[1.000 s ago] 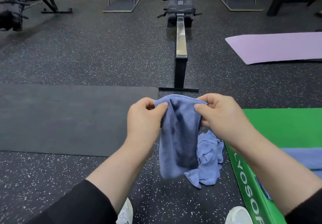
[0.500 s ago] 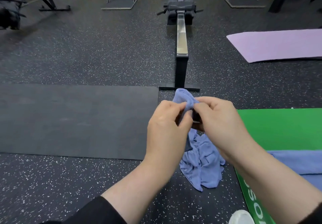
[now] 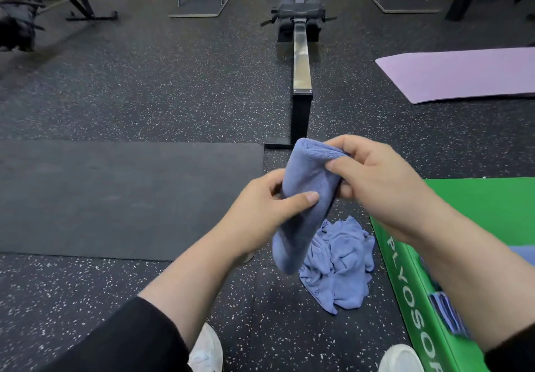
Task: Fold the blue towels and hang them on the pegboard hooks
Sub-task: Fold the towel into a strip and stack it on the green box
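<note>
Blue towel (image 3: 304, 198), folded into a narrow strip, held in air above the speckled rubber floor (image 3: 144, 96). Right hand (image 3: 376, 186) pinches its top fold; left hand (image 3: 269, 206) grips mid-strip, thumb across. Second towel (image 3: 338, 264) lies crumpled below. Risk: layers likely slip apart if either grip loosens. Pegboard not visible.
</note>
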`<state>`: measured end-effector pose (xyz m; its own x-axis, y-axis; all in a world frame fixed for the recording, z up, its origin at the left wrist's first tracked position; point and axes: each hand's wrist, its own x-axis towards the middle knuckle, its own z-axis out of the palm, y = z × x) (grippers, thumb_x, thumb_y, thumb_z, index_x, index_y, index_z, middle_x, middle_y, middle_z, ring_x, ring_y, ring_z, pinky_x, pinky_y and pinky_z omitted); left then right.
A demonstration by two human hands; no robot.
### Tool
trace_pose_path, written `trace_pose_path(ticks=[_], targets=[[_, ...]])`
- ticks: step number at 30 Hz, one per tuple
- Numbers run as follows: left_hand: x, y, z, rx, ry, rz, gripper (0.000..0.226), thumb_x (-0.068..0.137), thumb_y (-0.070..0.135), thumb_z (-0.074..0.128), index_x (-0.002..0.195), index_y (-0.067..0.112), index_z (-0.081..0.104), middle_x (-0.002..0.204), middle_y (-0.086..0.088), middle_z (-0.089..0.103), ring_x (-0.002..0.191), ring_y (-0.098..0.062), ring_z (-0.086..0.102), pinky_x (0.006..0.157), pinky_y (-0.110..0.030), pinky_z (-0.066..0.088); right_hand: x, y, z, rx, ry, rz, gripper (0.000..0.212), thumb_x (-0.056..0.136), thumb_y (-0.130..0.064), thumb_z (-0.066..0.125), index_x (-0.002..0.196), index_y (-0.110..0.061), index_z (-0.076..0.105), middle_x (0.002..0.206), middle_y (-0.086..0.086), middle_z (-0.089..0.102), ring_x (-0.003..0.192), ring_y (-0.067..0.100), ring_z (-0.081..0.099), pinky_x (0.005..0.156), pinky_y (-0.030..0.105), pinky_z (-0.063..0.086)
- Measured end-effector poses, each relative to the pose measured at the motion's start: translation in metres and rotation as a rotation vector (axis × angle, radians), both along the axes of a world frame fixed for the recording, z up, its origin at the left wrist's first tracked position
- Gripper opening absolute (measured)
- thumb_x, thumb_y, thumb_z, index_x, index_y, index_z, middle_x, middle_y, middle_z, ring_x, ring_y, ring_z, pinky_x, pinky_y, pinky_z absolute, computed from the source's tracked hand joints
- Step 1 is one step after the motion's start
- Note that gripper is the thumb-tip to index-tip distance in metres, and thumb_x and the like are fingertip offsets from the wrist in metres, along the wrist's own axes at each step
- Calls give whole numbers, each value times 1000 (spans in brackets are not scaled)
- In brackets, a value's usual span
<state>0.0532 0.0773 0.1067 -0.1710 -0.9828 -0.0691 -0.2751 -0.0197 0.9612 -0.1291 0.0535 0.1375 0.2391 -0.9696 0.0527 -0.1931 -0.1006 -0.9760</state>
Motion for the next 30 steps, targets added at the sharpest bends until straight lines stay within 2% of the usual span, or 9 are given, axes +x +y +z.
trace_pose_path(ticks=[2,4,6,9,14,17,20,25,30], targets=[[0,2,-3,-9,-12,-18,13,90,22,74,102,18,71,101,-5,75,89,-9,66,86,-38,55,-3,0,4,9,-4,46,19,94,-3,58,97,-17,71,74,-10,68,63,0,55,59,19,45],[-2,5,-6,-36,-18,-28,13,89,27,73,101,22,71,101,1,76,97,-14,71,92,-44,55,-6,0,7,-28,85,99,13,91,-11,70,101,-18,71,86,-9,73,74,1,61,68,21,50],[-4,7,-7,-10,10,-54,18,87,29,74,103,25,70,104,3,76,103,-17,71,95,-48,55,-9,-1,8,-60,146,83,9,89,-14,74,97,-16,72,85,-7,73,76,2,60,73,26,48],[-2,9,-10,90,30,-101,35,79,32,79,111,24,69,111,0,75,111,-23,69,98,-54,53,-13,-3,4,-95,139,-8,4,92,-16,71,95,-18,73,81,-9,71,73,2,58,71,30,46],[11,16,-22,225,-43,-168,40,73,29,84,111,26,71,108,4,77,103,-17,72,100,-51,53,-28,-13,-1,-83,27,-193,9,98,-20,63,94,-24,69,76,-13,63,64,0,49,61,23,37],[22,21,-29,303,-88,-191,36,70,29,85,104,25,73,103,0,78,96,-18,73,98,-50,53,-33,-17,-3,-25,-76,-238,12,100,-20,60,93,-27,68,84,-5,65,77,11,54,68,32,41],[35,27,-34,361,-117,-168,37,69,26,84,103,22,72,103,-3,78,96,-23,74,97,-52,52,-34,-19,-1,15,-159,-267,10,102,-18,57,100,-22,65,94,6,63,87,19,54,76,42,43],[51,32,-38,400,-164,-117,35,74,22,86,106,20,71,102,-4,78,105,-31,71,97,-52,53,-32,-21,-2,39,-193,-278,9,103,-17,55,103,-19,64,93,6,63,86,22,54,76,43,42],[59,31,-36,395,-141,-27,23,77,26,86,95,17,74,90,-7,79,81,-23,74,81,-44,58,-40,-26,-9,67,-130,-306,11,102,-22,58,97,-22,67,84,1,66,75,17,57,73,41,47]])
